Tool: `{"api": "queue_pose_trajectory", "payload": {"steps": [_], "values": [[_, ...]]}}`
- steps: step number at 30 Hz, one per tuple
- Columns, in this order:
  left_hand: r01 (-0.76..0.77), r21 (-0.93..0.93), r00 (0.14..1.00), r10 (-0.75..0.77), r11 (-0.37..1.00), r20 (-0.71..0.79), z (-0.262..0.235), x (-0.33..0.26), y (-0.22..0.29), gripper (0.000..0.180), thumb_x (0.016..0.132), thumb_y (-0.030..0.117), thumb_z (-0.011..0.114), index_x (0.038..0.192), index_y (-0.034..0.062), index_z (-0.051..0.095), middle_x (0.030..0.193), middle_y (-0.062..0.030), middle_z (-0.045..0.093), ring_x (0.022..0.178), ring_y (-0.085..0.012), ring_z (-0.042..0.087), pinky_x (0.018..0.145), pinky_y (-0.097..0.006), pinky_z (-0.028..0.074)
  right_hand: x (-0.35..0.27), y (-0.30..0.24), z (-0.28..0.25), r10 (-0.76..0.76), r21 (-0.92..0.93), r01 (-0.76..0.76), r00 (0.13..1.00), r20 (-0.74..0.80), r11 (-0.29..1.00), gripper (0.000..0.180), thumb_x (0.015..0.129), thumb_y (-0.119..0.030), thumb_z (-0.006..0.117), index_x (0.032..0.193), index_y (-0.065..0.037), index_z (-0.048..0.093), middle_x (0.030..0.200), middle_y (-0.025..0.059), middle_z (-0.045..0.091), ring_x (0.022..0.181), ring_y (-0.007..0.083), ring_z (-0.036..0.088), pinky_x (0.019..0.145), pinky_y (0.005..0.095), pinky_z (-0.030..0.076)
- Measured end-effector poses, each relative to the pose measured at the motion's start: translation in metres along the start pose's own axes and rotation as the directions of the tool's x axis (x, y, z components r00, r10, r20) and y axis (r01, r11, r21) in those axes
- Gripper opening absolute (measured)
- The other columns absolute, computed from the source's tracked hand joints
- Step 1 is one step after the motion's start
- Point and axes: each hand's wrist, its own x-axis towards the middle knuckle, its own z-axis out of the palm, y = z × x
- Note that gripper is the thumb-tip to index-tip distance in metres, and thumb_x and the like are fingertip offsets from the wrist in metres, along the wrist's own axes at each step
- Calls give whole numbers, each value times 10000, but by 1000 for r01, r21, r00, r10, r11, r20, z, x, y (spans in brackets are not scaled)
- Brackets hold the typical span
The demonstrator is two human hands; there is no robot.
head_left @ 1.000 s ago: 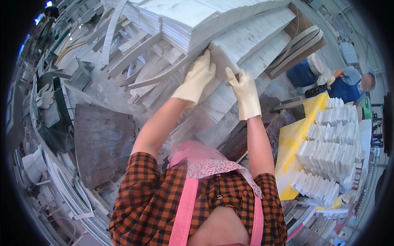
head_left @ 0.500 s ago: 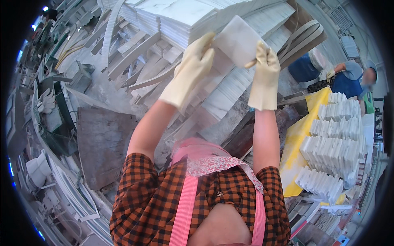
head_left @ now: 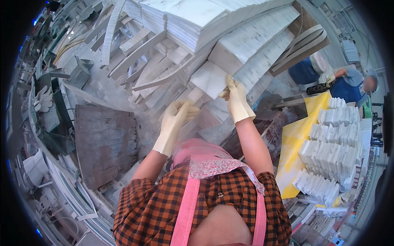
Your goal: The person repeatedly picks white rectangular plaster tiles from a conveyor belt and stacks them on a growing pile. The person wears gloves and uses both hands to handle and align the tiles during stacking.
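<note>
A white, faintly veined square stone tile [head_left: 208,80] lies tilted against the lower end of a row of stacked stone pieces. My right hand [head_left: 238,100], in a cream rubber glove, pinches the tile's right edge between thumb and fingers. Lower and to the left, my left hand [head_left: 174,123], gloved alike, is apart from the tile. Its fingers are loosely bent and somewhat blurred, and nothing shows in them. Just above the tile stands the row of tightly packed white stone pieces [head_left: 250,47].
Large stone slabs [head_left: 193,14] are piled at the far side, with loose strips [head_left: 141,55] sticking out leftward. A dark board [head_left: 106,143] stands at left. White tiles [head_left: 328,151] stand in rows beside a yellow sheet [head_left: 293,147] at right. A co-worker [head_left: 349,84] is farther right.
The tile, held up by both hands before, has come down against the row of stone pieces. My left hand has drawn back toward me; the right has moved down and left with the tile.
</note>
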Motion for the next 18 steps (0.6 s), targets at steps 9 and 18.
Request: {"api": "queue_pose_trajectory", "payload": {"steps": [9,18], "values": [[-127,-44,982,132,991,132,22,30,19,351,1041,226,570,1246,-58,595,1072,-142,725,969,-180,702,861,-285,550,-28,-55,-2,55,-435,-9,994,95,901,527,1026,-466,551,887,32,656,740,102,671,635,172,646,601,309,484],[-206,162,978,195,965,77,31,36,11,375,1018,161,568,1332,-43,561,1080,-95,701,991,-145,663,887,-268,518,-7,-76,-18,-418,-762,257,908,-20,595,610,944,-602,604,982,-2,709,924,193,745,833,322,727,787,411,549]]}}
